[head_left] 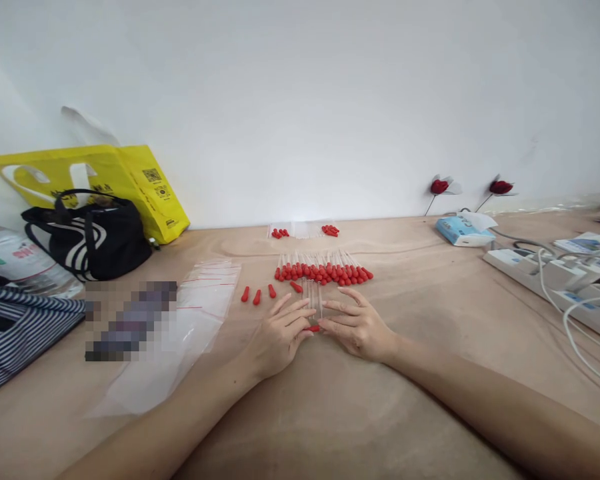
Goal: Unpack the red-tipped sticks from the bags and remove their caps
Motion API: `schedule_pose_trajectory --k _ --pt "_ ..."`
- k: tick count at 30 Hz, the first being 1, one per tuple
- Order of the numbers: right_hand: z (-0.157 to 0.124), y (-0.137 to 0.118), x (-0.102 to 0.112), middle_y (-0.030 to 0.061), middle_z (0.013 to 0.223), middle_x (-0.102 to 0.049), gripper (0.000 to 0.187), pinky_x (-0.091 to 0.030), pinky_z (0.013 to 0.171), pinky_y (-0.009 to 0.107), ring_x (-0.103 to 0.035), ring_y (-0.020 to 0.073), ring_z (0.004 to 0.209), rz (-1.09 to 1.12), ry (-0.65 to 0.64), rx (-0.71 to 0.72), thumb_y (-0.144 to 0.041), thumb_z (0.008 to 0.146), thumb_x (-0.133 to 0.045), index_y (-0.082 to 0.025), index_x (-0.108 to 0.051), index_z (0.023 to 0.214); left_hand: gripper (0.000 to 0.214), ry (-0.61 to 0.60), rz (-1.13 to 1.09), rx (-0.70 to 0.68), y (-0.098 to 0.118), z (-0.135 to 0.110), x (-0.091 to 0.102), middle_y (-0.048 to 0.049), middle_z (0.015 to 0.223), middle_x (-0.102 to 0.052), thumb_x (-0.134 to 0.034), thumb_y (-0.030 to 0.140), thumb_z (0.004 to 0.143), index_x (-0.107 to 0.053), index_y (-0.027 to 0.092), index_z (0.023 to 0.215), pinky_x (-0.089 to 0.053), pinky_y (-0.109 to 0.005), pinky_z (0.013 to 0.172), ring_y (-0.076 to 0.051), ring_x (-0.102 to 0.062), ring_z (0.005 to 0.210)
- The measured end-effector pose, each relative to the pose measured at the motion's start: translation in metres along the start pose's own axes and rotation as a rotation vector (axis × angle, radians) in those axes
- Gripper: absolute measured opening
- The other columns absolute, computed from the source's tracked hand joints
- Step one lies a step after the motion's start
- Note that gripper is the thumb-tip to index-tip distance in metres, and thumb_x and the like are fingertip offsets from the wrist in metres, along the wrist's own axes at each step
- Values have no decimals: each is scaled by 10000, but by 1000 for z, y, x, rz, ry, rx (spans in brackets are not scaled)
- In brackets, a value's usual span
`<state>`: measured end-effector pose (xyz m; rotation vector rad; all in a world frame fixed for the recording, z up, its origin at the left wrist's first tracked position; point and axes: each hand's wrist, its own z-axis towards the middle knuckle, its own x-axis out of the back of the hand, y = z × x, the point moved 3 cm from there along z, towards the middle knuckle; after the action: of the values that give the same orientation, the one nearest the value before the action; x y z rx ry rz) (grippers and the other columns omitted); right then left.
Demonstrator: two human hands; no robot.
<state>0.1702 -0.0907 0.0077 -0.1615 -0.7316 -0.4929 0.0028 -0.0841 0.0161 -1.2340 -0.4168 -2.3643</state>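
Note:
My left hand [283,333] and my right hand [360,327] meet low over the middle of the table. A small red rubber bulb [313,328] lies between their fingertips, pinched by my left thumb and fingers. The right fingers are closed close against it; what they grip is too small to make out. Several clear glass dropper tubes [314,291] lie just beyond the fingers, partly covered by them. Behind these spreads a row of glass droppers with red bulbs [325,272]. A few loose red bulbs [257,297] rest left of the tubes.
Clear plastic bags [215,283] lie on the left, beside a pixelated patch. Further left stand a black bag [115,243] and a yellow bag [165,193]. More red bulbs [330,231] lie near the wall. On the right are a tissue pack [464,231] and a power strip [577,293] with cables.

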Motion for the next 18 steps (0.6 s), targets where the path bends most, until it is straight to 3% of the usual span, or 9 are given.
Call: schedule_pose_trajectory --k 5,9,12,14,18 --pt "-2 2 1 4 809 -693 215 -283 987 459 -557 159 1014 22 3 4 -145 823 -462 -241 -605 950 196 -73 -35 6 -2 -1 1 -49 1067 -627 -394 121 830 -569 185 771 -307 -457 1000 -191 -478 1131" --pt "-9 12 7 22 804 -686 217 -326 931 444 -574 171 964 6 12 -107 -158 820 -470 -234 -611 966 212 -16 -23 124 -19 -11 11 -67 1066 -623 -376 144 842 -582 189 869 -352 -441 964 -197 -479 1126" --pt "-14 19 6 25 715 -653 203 -424 745 342 -589 148 732 -18 -18 -209 -228 824 -492 -238 -622 979 173 68 0 172 -27 -17 18 -63 991 -633 -423 213 841 -595 204 853 -442 -373 857 -193 -549 999" --pt "-15 22 2 23 661 -599 228 -426 606 274 -533 121 601 -5 -39 -279 -262 835 -472 -229 -616 1009 164 116 13 194 -29 -16 18 -58 885 -618 -443 234 835 -603 204 841 -475 -310 757 -162 -574 839" --pt "-14 27 -6 47 751 -525 335 -437 572 244 -500 120 631 79 -28 -381 -174 845 -379 -182 -521 1148 198 149 40 294 -32 -10 12 -58 807 -557 -427 193 824 -592 163 930 -467 -266 680 -142 -550 731"
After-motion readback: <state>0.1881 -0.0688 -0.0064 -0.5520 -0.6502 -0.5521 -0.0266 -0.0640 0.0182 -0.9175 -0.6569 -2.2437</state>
